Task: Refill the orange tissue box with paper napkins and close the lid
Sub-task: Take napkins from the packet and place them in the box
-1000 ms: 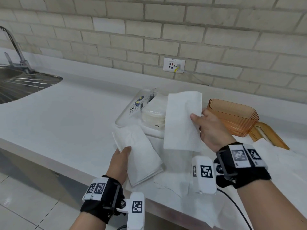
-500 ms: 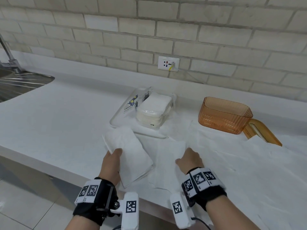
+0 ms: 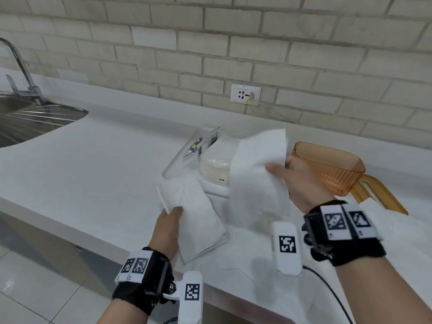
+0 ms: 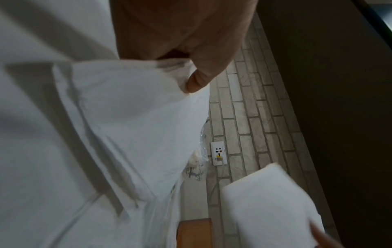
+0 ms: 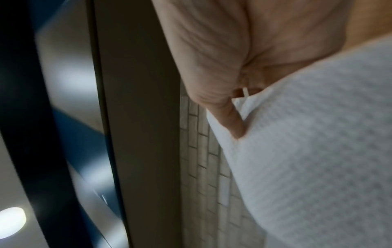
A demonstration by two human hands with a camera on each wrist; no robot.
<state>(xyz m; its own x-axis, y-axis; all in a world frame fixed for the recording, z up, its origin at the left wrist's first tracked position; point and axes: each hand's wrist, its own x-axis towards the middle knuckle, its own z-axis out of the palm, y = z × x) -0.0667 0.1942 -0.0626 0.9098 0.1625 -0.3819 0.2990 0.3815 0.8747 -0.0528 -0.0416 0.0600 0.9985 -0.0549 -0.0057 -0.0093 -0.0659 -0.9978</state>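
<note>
left hand (image 3: pixel 169 226): holds folded napkin stack (image 3: pixel 198 220) by its near-left edge, thumb on top, well left of the orange tissue box (image 3: pixel 332 167)
right hand (image 3: pixel 301 181): thumb and fingers pinch one loose napkin (image 3: pixel 257 181) up off the counter, just left of the box; wrist view confirms the pinch
box: open, looks empty, toward the back wall; lid (image 3: pixel 378 195) leans at its right side, not on yet
napkin pack (image 3: pixel 217 164): opened plastic wrap, left of the box, part hidden by the raised sheet
risk: thin sheet held at one edge, likely to flop or crease on the way to the stack; stack loose, could fan or slide off the counter edge near it; bulky stack may jam at the box rim
surface: white counter (image 3: pixel 105 164), spread napkins lying left and front of the box
room: pale brick wall, wall socket (image 3: pixel 245 94) up-left of the box, steel sink (image 3: pixel 30 120) and tap far left of it
</note>
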